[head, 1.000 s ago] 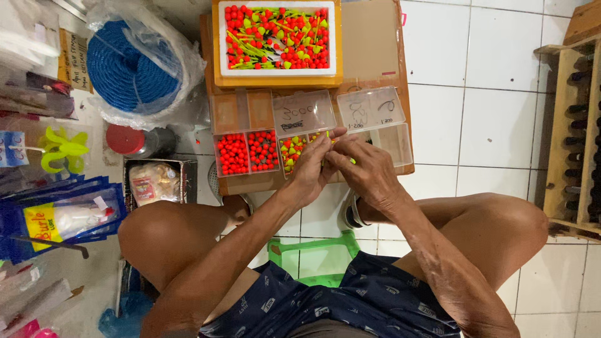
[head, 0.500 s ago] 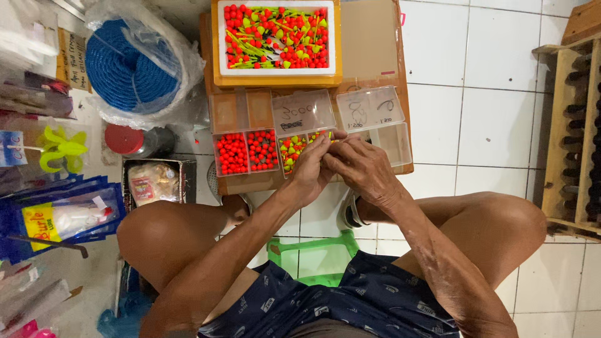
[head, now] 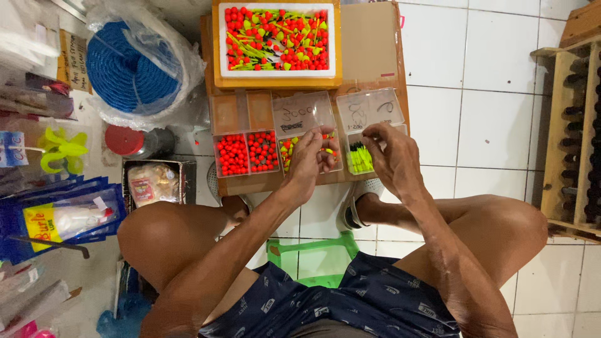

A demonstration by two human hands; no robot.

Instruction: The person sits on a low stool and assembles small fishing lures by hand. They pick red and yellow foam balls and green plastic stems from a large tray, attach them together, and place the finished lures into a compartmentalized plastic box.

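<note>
Hands mid-frame over clear compartment boxes (head: pixel 307 134): left hand (head: pixel 311 159) grip pinched on small bead above yellow-red compartment, right hand (head: pixel 391 156) fingers dipped narrow into green-black pieces (head: pixel 358 158), likely sorting by colour.

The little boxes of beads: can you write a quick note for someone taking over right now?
Left hand: fingers pinched over the clear box of mixed yellow and red pieces; whether the grip holds a piece is hidden.
Right hand: fingertips at the clear box of yellow-green pieces.
Red beads sit sorted in two compartments.
The white tray behind is full of unsorted pieces.
All stand on a cardboard box.
</note>
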